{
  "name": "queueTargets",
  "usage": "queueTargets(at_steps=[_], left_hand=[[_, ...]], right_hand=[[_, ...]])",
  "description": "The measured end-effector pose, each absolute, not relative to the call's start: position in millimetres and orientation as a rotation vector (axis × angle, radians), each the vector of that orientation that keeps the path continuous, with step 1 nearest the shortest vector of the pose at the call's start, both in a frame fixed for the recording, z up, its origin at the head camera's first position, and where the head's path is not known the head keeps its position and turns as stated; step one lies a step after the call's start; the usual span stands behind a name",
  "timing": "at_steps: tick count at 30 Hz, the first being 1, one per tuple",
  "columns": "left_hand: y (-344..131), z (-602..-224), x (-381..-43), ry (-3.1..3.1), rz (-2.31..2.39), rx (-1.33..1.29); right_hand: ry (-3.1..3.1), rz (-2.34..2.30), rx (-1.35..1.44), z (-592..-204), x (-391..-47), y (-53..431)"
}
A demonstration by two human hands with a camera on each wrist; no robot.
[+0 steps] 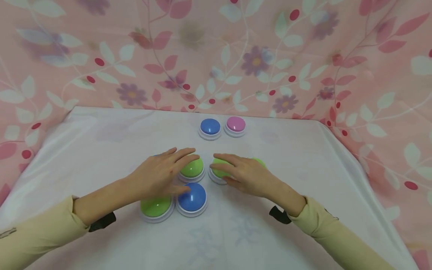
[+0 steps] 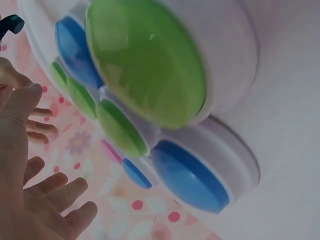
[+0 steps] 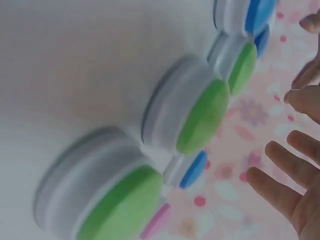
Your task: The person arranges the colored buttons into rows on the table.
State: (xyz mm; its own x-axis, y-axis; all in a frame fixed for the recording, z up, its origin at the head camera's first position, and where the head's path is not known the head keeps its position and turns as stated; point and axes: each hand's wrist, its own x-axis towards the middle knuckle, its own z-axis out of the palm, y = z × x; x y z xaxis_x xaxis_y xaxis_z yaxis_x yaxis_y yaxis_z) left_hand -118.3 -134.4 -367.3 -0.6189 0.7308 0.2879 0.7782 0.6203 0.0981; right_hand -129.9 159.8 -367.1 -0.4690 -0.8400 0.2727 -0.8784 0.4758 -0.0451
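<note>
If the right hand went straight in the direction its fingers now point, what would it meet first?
Most likely the left hand: in the head view, the right hand points across a gap toward it. Their heights are hard to compare, so it might pass above or below.

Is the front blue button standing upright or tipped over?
Upright: the front blue button has its dome facing up, its white base flat on the cloth.
</note>
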Motion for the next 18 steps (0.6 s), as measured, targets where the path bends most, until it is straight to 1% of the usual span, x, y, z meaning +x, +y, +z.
queueTargets(at_steps=[6, 10, 18], left_hand=[[-128.9, -356.3, -142.9, -2.622, -0.269, -1.234], [-124.8, -351.8, -163.7, -2.589, -0.233, -1.216], [-105.8, -346.5, -220.3, -2.639, -0.206, -1.189]], right_hand=[[-2.547, 0.332, 1.321, -352.1, -158.1, 168.4], [-2.574, 0.373, 1.268, -346.2, -179.7, 167.3], [-2.752, 0.386, 1.092, -349.7, -221.0, 158.7]])
